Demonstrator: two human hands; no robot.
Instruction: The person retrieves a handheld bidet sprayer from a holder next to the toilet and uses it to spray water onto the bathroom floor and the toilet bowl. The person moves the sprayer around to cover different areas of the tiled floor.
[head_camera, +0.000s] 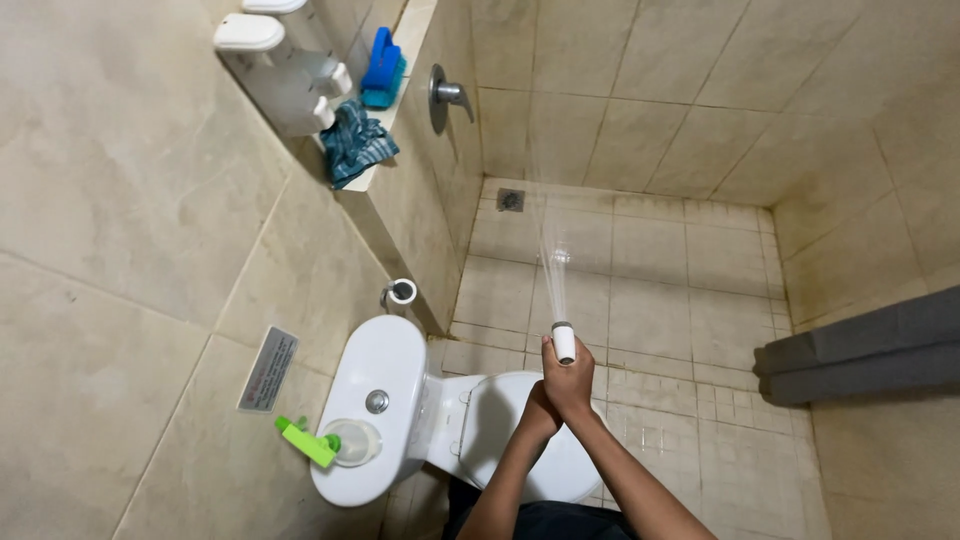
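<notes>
My right hand (570, 378) is closed around a small white spray head (564, 342) and points it away from me. A thin fan of water (552, 265) streams from it toward the tiled shower floor (650, 290). My left hand (540, 410) is clasped against my right wrist from below. Whether it touches the spray head I cannot tell. Both hands hover over the closed lid of a white toilet (480, 420).
A green spray bottle (312, 442) lies on the toilet tank (375, 365). On the left wall are white soap dispensers (275, 70), and a ledge holds a blue brush (383, 68) and a dark cloth (357, 143). Farther off are a shower valve handle (445, 95), a floor drain (511, 200) and a grey curtain (870, 350) on the right.
</notes>
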